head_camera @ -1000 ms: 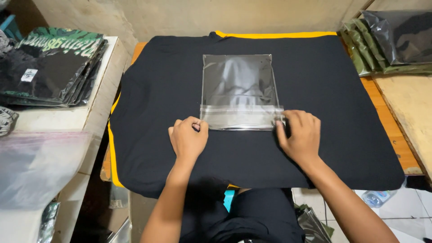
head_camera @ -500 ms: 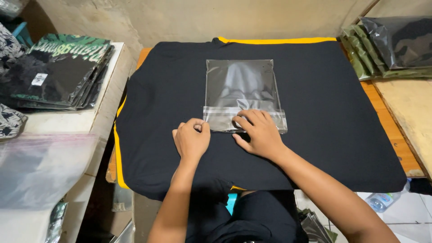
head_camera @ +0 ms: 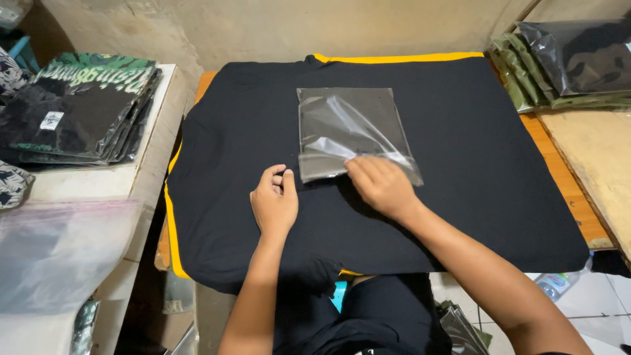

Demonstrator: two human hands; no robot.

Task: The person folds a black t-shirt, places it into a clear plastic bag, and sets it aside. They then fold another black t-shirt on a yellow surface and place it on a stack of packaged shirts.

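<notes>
At frame center, my right hand [head_camera: 380, 186] lies flat on the clear bag [head_camera: 351, 131], apparently pressing its flap; my left hand [head_camera: 275, 202], loosely curled, rests on the black cloth [head_camera: 473, 171].

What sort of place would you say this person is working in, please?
Probably a small garment packing workshop: a black shirt lies spread on the table under a clear plastic bag, with bagged folded shirts stacked left and more bagged garments right.

Plastic bag [head_camera: 351, 128] atop garment [head_camera: 460, 197], before hands [head_camera: 276, 204]
</notes>
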